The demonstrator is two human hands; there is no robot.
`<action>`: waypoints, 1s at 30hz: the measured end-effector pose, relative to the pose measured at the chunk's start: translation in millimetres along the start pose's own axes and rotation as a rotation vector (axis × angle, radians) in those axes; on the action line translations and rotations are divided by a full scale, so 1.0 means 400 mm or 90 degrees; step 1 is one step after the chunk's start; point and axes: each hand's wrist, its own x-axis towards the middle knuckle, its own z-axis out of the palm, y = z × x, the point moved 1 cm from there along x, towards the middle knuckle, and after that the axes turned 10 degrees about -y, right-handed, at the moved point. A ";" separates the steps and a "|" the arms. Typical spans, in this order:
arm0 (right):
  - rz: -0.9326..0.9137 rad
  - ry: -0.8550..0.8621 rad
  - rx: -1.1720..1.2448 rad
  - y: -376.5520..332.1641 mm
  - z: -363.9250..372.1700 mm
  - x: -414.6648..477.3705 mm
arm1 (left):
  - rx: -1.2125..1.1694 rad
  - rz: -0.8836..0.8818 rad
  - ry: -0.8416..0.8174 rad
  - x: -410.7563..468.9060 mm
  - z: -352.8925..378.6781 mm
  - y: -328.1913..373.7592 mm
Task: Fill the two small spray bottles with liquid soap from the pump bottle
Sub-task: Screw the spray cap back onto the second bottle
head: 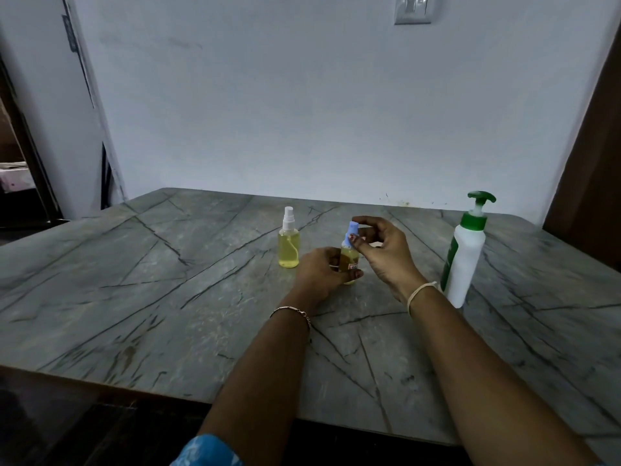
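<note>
White-cap bottle (288, 242): upright, yellow-filled, at 10 o'clock from the held one. Left hand (319, 270): wrapped round blue-cap bottle (349, 255), mid-table (168, 280). Right hand (381, 247): half curled at the cap, thumb against it; a pinch cannot be confirmed. Pump bottle (465, 253): upright, 3 o'clock. Risk: cap left loose, soap leaked if tipped. Fill level hidden by fingers.

A grey veined table (168, 280) is being backed by a pale wall (302, 112) (a switch plate (412, 10) is being carried on it); a doorway (20, 196) is being shown left.
</note>
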 end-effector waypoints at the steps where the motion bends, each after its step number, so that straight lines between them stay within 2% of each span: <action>1: -0.003 0.007 -0.013 0.000 0.003 -0.001 | 0.003 -0.003 0.000 0.000 0.000 -0.001; 8: 0.020 -0.031 0.017 0.001 0.011 0.002 | -0.001 -0.005 -0.004 0.000 -0.001 -0.003; 14: 0.043 0.038 -0.056 0.007 0.034 0.009 | 0.000 -0.003 0.001 -0.006 -0.005 0.005; 19: 0.040 -0.031 -0.054 0.014 0.029 0.007 | 0.000 0.003 -0.001 -0.011 -0.006 0.005; 30: 0.028 0.110 -0.290 -0.006 0.042 0.007 | 0.050 0.040 0.049 -0.014 -0.002 0.015</action>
